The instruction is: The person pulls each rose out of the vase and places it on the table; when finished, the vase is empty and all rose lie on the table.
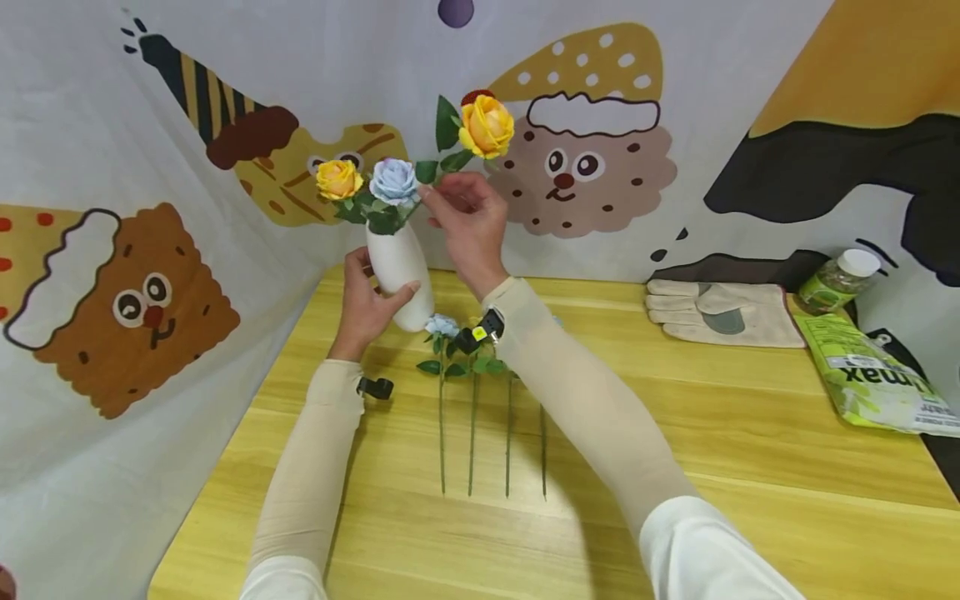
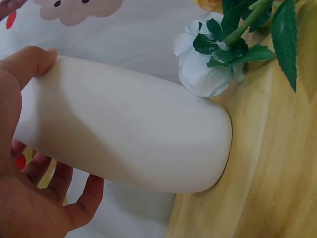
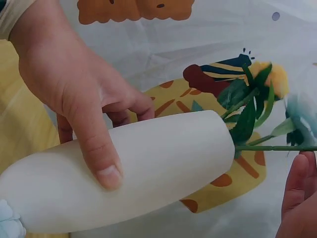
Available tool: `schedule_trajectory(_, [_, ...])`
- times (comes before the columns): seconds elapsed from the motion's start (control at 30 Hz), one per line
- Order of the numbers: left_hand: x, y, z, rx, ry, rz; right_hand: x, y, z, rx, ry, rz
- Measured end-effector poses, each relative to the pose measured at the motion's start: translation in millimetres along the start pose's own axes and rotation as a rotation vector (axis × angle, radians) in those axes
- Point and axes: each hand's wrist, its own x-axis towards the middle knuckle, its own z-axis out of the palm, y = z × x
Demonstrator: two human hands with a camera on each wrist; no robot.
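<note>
My left hand (image 1: pixel 366 304) grips a white vase (image 1: pixel 401 271) round its body, thumb on the near side and fingers behind it. In the left wrist view the vase's base sits at the table. A yellow rose (image 1: pixel 340 179) and a light-blue rose (image 1: pixel 393 182) stand in its mouth. Above the mouth, to its right, my right hand (image 1: pixel 476 229) pinches the stem of another yellow rose (image 1: pixel 487 127), whose bloom tilts right. The right wrist view shows a green stem (image 3: pixel 270 148) running into the vase's mouth, beside the right fingers.
Several artificial flowers lie in a row on the wooden table (image 1: pixel 420 533), including a light-blue rose (image 1: pixel 442 325) by the vase's base. A work glove (image 1: pixel 723 314), a white-capped jar (image 1: pixel 834 282) and a green bag (image 1: pixel 870 371) lie at the right. Behind hangs a cartoon-printed cloth (image 1: pixel 300 75).
</note>
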Motion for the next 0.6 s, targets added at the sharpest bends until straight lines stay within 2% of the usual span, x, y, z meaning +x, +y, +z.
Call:
schedule_trajectory(0.23, [-0.9, 0.4, -0.2, -0.002, -0.007, -0.014, -8.2, -12.5, -15.6, -0.011, 0.046, -0.006])
schedule_trajectory(0.47, [-1.2, 1.2, -0.8, -0.011, -0.011, -0.022, -16.8, -20.2, -37.1, 0.044, 0.097, -0.068])
schedule_trajectory(0.6, [-1.5, 2.8, -0.3, -0.016, -0.011, -0.027, -22.6, -23.3, -54.2, 0.062, 0.095, -0.104])
